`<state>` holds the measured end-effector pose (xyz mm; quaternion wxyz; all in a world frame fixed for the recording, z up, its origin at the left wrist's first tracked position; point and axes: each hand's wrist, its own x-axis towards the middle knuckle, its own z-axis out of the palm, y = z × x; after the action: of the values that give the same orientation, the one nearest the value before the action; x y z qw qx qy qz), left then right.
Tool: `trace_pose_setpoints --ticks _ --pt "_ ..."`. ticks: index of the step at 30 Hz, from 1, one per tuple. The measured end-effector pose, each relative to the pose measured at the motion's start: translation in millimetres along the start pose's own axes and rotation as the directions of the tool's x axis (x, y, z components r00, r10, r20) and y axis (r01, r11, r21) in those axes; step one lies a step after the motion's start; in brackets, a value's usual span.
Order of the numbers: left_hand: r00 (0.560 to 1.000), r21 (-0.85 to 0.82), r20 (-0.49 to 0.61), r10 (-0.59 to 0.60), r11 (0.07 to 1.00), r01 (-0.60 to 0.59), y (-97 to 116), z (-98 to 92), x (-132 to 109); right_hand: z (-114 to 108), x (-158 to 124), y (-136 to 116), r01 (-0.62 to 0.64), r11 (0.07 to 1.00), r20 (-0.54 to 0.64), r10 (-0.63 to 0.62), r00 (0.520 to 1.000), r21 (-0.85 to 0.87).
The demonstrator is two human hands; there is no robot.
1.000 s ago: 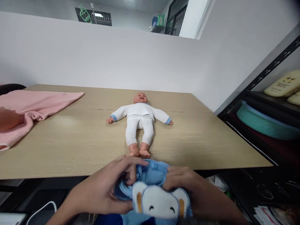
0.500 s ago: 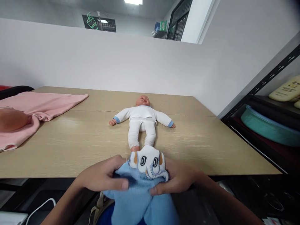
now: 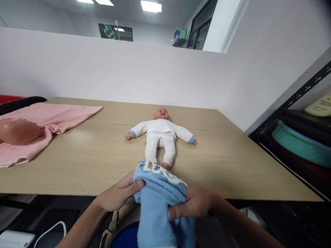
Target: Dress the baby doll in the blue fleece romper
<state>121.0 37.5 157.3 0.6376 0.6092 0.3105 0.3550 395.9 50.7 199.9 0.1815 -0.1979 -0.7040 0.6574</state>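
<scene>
In front of me I hold light-blue fleecy baby pants [image 3: 157, 206] with a white elephant face sewn at the top edge. My left hand [image 3: 121, 193] grips the gathered cloth on the left, thumb on top. On the right my right hand [image 3: 192, 203] pinches the cloth, its thumb pressed on the front and its other fingers hidden behind. Just beyond the pants a baby doll [image 3: 161, 132] lies on its back, arms spread, in a white top with blue cuffs and white leggings. The pants overlap the view of its feet.
The doll rests on a wooden table [image 3: 227, 165]. To the left, a second doll part [image 3: 19, 131], bare and partly out of view, lies on a pink cloth [image 3: 69, 115]. A black shelf on the right holds a teal basin [image 3: 302, 141] and a yellow bottle [image 3: 320, 105].
The upper edge of the pants has been bunched and tipped away, so the elephant face is now folded and seen at a slant. Both hands keep their grip. The view has shifted slightly.
</scene>
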Motion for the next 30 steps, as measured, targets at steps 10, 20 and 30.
trace_pose_setpoints --ticks 10,20,30 --pt "0.976 -0.371 0.204 -0.076 0.916 0.149 -19 16.8 0 6 1 9 -0.215 0.959 -0.222 0.254 0.941 0.186" --pt "0.989 -0.276 -0.067 -0.133 0.955 0.109 -22 27.3 -6 23 10 -1 -0.139 0.969 -0.585 -0.006 0.811 -0.203" --pt "0.873 0.348 -0.479 -0.095 0.892 0.288 -3 24.8 19 9 37 -9 -0.504 0.579 -0.587 0.053 0.808 -0.641"
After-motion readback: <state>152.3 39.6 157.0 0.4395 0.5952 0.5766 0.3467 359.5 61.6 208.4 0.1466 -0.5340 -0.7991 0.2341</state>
